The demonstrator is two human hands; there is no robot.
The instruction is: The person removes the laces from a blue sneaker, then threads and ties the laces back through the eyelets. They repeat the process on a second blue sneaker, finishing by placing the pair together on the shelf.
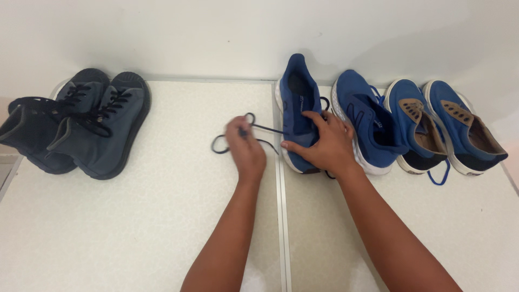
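Observation:
A blue running shoe (296, 94) with a white sole lies on the pale speckled surface, toe toward the wall. My right hand (323, 146) rests over its tongue and heel end, fingers spread and pressing on it. My left hand (246, 148) is just left of the shoe, pinching the shoe's dark blue lace (250, 118), which loops out across the surface. The lace runs from my left fingers back to the shoe.
Its matching blue shoe (363, 121) lies right beside it. Two blue canvas shoes (443, 124) with tan tongues stand at the far right. A pair of dark grey high-top boots (89, 127) sits at the left. A white wall (216, 32) closes the back. A seam (280, 216) divides the surface.

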